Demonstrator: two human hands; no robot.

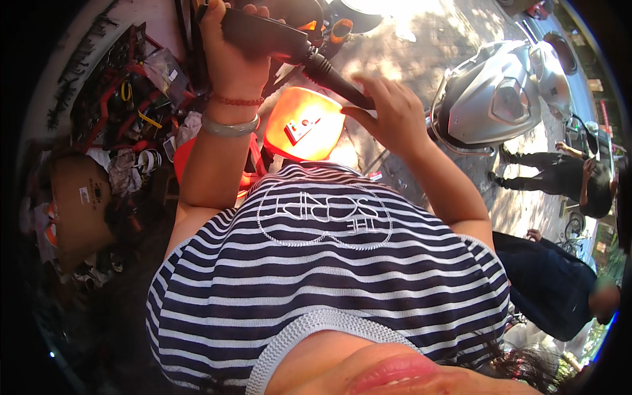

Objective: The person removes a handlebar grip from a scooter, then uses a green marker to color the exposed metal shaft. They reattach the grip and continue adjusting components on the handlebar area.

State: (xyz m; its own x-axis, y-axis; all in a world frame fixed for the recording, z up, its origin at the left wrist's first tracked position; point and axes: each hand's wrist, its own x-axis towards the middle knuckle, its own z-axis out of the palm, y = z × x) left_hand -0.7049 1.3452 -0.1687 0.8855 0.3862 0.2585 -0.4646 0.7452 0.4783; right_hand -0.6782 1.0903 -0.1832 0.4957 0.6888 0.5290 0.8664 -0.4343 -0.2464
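My left hand (237,37) is wrapped around the broad housing of a black stemmed part (274,39), possibly a rear-view mirror. A ribbed neck joins this housing to a tapered stem that slants down to the right. My right hand (392,111) has its thumb below the stem's end and its fingers above it, with the tip in the crook between them. Under the stem is an orange-red stool seat (304,116), brightly sunlit. On that seat lies a small white and red printed packet (298,131).
A silver scooter (493,98) stands on sunlit paving to the right. Two people, one in black (568,180) and one in dark blue (548,284), are farther right. A red rack (103,108) with jumbled parts and a cardboard box (81,207) fill the left side.
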